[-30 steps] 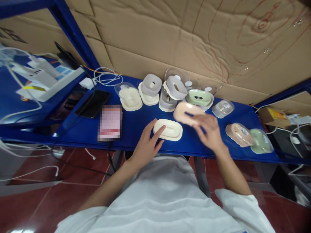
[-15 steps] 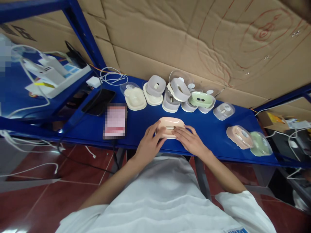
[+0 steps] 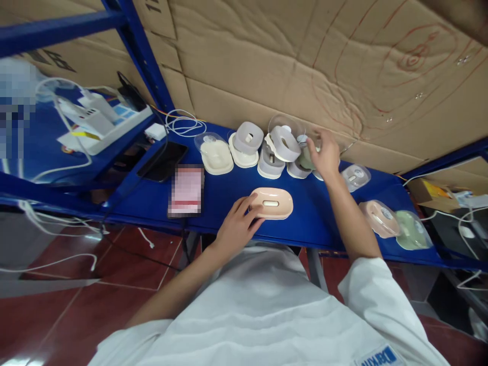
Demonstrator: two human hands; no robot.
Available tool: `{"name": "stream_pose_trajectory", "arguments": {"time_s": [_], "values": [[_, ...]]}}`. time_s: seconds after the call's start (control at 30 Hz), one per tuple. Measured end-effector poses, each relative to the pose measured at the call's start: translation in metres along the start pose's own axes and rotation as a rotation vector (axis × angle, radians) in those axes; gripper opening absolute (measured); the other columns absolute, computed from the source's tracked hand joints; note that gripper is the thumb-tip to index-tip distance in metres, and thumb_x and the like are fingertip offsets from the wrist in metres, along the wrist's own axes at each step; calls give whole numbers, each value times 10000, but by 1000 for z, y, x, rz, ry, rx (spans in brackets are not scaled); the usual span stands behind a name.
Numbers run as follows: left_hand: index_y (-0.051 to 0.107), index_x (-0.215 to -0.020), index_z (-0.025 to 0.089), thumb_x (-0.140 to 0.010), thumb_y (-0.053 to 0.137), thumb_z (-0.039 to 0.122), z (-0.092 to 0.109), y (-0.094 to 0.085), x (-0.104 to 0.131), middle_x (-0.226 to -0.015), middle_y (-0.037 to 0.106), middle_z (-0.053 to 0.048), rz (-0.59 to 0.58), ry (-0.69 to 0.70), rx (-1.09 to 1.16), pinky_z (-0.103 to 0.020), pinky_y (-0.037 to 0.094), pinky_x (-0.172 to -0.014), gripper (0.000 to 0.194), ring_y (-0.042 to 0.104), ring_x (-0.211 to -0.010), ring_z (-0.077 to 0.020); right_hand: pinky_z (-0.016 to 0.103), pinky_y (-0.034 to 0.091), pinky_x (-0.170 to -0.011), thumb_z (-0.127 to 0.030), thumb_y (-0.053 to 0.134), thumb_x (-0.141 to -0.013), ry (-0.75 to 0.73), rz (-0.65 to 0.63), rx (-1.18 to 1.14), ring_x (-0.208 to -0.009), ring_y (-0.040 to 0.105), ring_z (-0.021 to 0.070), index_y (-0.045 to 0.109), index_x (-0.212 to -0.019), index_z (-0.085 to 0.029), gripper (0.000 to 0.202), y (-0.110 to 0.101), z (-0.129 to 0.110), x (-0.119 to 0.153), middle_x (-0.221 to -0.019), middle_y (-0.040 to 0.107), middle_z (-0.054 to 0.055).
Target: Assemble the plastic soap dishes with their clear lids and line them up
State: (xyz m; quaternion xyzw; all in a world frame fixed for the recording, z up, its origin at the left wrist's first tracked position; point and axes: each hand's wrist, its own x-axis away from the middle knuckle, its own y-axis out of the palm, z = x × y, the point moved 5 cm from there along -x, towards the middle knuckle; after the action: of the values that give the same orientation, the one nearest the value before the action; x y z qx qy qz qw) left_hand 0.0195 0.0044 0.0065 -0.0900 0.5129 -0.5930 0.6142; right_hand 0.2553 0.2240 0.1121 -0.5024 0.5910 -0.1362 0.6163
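Observation:
On the near part of the blue table lies a peach oval soap dish [image 3: 281, 207] with a pale slot in its middle. My left hand [image 3: 239, 221] grips its left end, fingers over the rim and thumb at the front. My right hand [image 3: 325, 155] is at the back row, thumb and fingers apart, over a green soap dish [image 3: 306, 159] that it partly covers. Whether it touches that dish I cannot tell. Just left of it, a grey dish [image 3: 285, 143] sits tilted on a stack, with a clear lid [image 3: 284, 122] behind.
More cream and grey dishes [image 3: 216, 157] stand along the back. At the right lie a grey dish [image 3: 356, 177], a peach one [image 3: 379, 218] and a green one [image 3: 414, 231] under clear lids. Leftward are a black phone [image 3: 163, 161], a blurred-out screen [image 3: 186, 190] and coiled white cable [image 3: 185, 123].
My right hand has left the peach dish and moved back and right to the green dish in the back row. My left hand stays on the peach dish.

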Motion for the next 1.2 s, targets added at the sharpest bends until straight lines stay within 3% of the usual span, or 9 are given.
{"name": "stream_pose_trajectory", "arguments": {"time_s": [0.17,0.3,0.43,0.53,0.67,0.77,0.83,1.0,1.2], "values": [[676,-1274,228,-1028,660,274,1,-1,0,-1520,601,-138,15,25,-20,-507,574,-1120,251,598,-1320,-306,425,549,-990,-386,501,-1105,236,-126,15,-1008,710,228,602,-1338,-82,396,56,27,-54,-1174,753,143],[675,-1274,223,-1022,670,269,1,-2,0,-1512,604,-143,25,26,-24,-502,583,-1107,257,593,-1319,-310,428,543,-993,-367,425,-1126,270,24,81,-1003,666,220,581,-1312,-114,350,28,35,-47,-1199,716,153],[675,-1282,231,-1024,669,278,1,-1,1,-1517,603,-138,-5,32,-5,-504,589,-1095,263,595,-1318,-309,479,568,-941,-264,464,-1068,266,213,186,-1046,663,295,598,-1367,-181,338,-34,43,-6,-1346,638,186],[678,-1275,222,-1029,664,291,2,0,1,-1526,601,-137,-46,71,24,-489,587,-1102,256,600,-1324,-306,500,576,-917,-266,454,-1036,251,252,215,-1068,669,351,675,-1332,-183,379,-62,37,57,-1277,630,212],[629,-1370,229,-1027,676,316,6,0,0,-1486,636,-124,-94,113,63,-458,571,-1123,357,614,-1331,-294,502,596,-893,-381,494,-1049,164,254,211,-1048,664,357,755,-1271,-267,362,-65,7,165,-1067,637,162],[508,-1519,230,-1029,681,343,8,0,-1,-1476,645,-123,-130,124,97,-450,547,-1156,532,615,-1351,-285,381,621,-844,-287,617,-1020,-83,202,189,-967,704,253,741,-1299,-305,306,-56,-30,220,-1006,651,88],[432,-1588,235,-1032,676,351,6,0,-1,-1494,630,-133,-138,106,104,-453,534,-1174,619,603,-1385,-287,362,628,-917,-255,663,-1011,-218,90,93,-1095,717,244,706,-1346,-318,344,-51,-50,233,-1115,680,83],[322,-1674,290,-1023,688,399,1,4,3,-1651,469,-154,-135,56,91,-462,514,-1201,755,525,-1495,-314,566,510,-1194,-465,677,-1033,-310,-315,-160,-1508,501,358,499,-1583,-265,612,-43,-72,226,-1602,520,162],[275,-1694,308,-1006,717,381,0,4,3,-1600,523,-141,-129,42,130,-478,505,-1209,822,544,-1468,-306,526,544,-1161,-466,622,-1060,-156,-272,-142,-1445,566,341,436,-1645,-271,644,-34,-73,218,-1573,545,173]]}}
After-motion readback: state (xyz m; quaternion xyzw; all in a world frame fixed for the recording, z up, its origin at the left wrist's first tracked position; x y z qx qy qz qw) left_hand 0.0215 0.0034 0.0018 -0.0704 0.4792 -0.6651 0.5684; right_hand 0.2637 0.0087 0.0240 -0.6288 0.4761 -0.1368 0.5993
